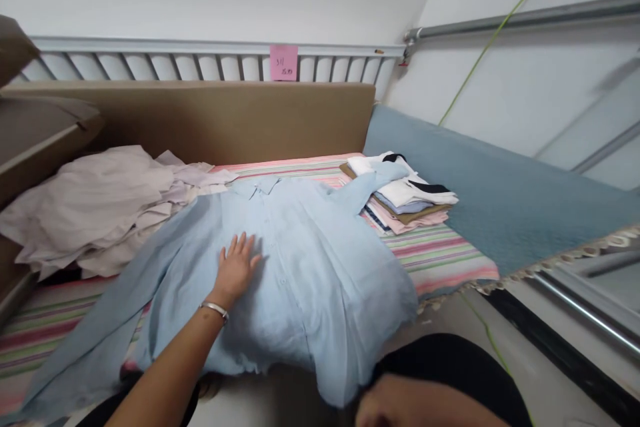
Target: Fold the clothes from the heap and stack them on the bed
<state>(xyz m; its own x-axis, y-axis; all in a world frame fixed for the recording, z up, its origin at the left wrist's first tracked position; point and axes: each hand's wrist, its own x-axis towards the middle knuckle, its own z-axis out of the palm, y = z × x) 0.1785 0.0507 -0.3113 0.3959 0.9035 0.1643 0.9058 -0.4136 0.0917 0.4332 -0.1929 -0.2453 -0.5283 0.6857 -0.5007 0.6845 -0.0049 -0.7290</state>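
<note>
A light blue button-up shirt [320, 260] lies spread with its buttoned front up and its collar toward the back. My left hand [237, 267], with a silver bracelet at the wrist, rests on the shirt front with fingers spread. One sleeve trails toward the bottom left; the other reaches over a stack of folded clothes [410, 203]. My right hand [377, 407] is at the bottom edge, beside the shirt's lower hem. It is blurred and cut off, so its fingers and any hold on the hem cannot be made out.
A heap of pale clothes [100, 200] sits on the left beside a cardboard box [45, 127]. Striped cloth [440, 253] covers the surface, and a cardboard panel [225, 117] stands behind. On the right is a blue quilted cover [480, 187]. A pink note [283, 63] hangs on the rail.
</note>
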